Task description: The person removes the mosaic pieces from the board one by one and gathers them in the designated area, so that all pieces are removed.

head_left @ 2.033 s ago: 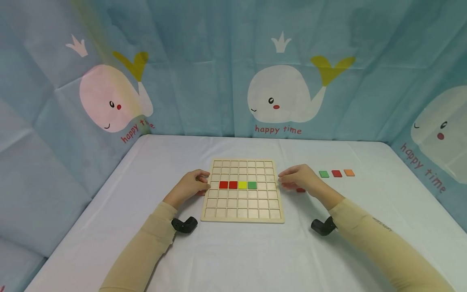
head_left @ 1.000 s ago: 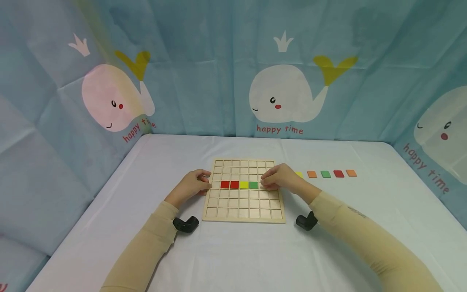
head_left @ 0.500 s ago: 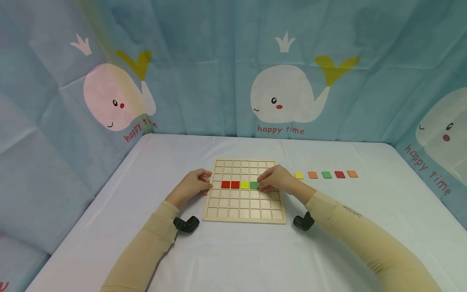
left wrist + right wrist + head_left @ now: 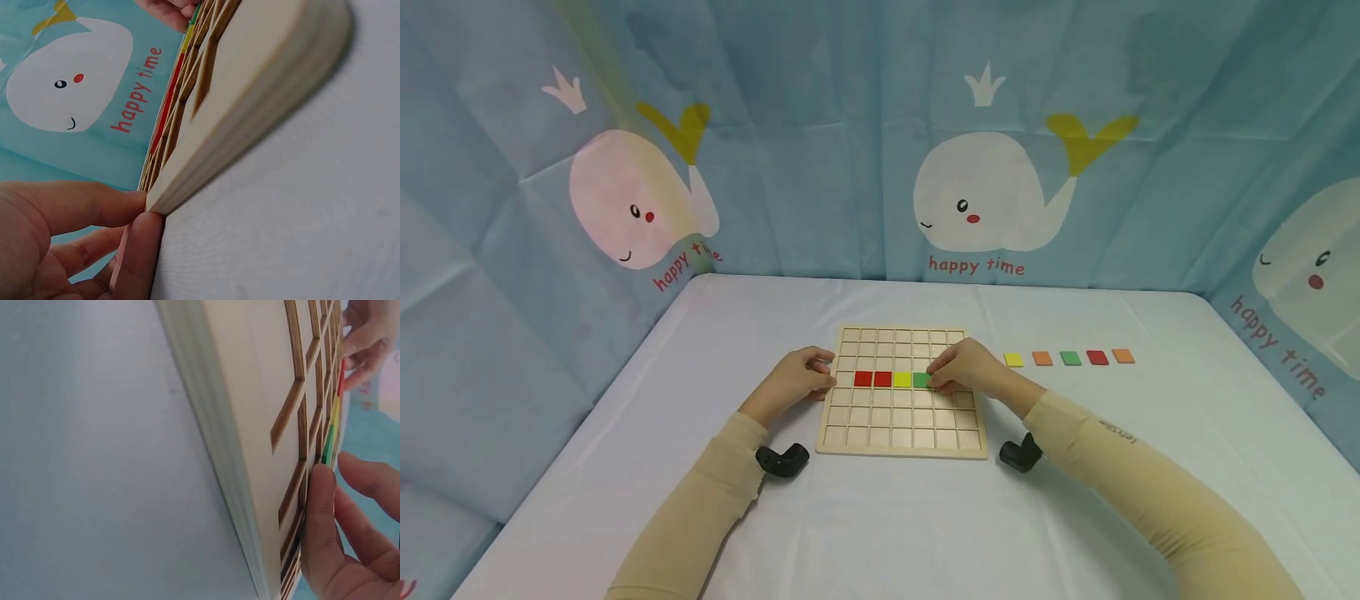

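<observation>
Grid board (image 4: 901, 437), edge in left hand (image 4: 793, 377); green tile (image 4: 921, 380) beside right hand (image 4: 967, 367)

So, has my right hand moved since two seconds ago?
Yes, leftward: the right hand has gone from the right edge of the wooden board to the green tile.

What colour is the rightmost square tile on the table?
The tile is orange, clearest in the head view.

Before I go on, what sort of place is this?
Likely a small cloth-screened booth, perhaps a staged play area: whale-print cloth lines the back and sides of a white table holding a wooden grid board and colored tiles.
</observation>
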